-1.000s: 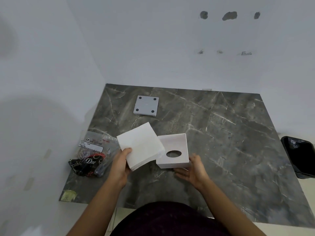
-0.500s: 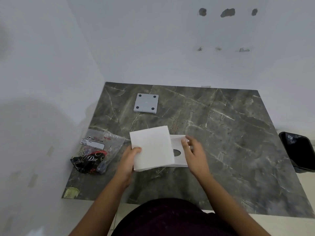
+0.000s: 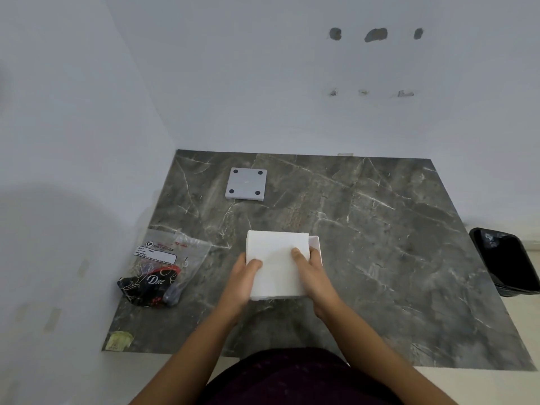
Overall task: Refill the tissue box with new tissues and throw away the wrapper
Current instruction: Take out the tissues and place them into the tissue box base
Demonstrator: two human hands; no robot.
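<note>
Tissues [image 3: 276,267], a thick white square stack, sit at the near middle of the bench [image 3: 380,244], laid over the white tissue box [image 3: 315,247] so that only the box's right rim shows past the stack. The left hand [image 3: 244,280] holds the stack's left edge, thumb on top. The right hand [image 3: 311,273] clasps the right side, thumb pressed onto the stack and fingers wrapped around the box wall beneath. Both hands are closed on their load, none spread wide. My guess is that the stack is being lined up over the box so it can be pushed in squarely, with the right hand steadying the box while doing so.

Farther back on the bench lies a grey square plate [image 3: 246,184] with four dark round feet facing up, probably the box's base, set aside out of the way. To the left, near the bench's edge, rests the clear plastic wrapper [image 3: 172,249] with printed labels, partly over a dark pouch marked Dove [image 3: 149,287]. It is not yet thrown away. A small yellowish sticker [image 3: 119,340] sits at the near left corner.

The bench top is dark grey marble with pale veins, fitted into a corner of plain white walls [image 3: 263,83]; the back wall carries a few patched holes. A bin lined with a black bag [image 3: 505,261] stands just off the right edge, well placed for the wrapper.
</note>
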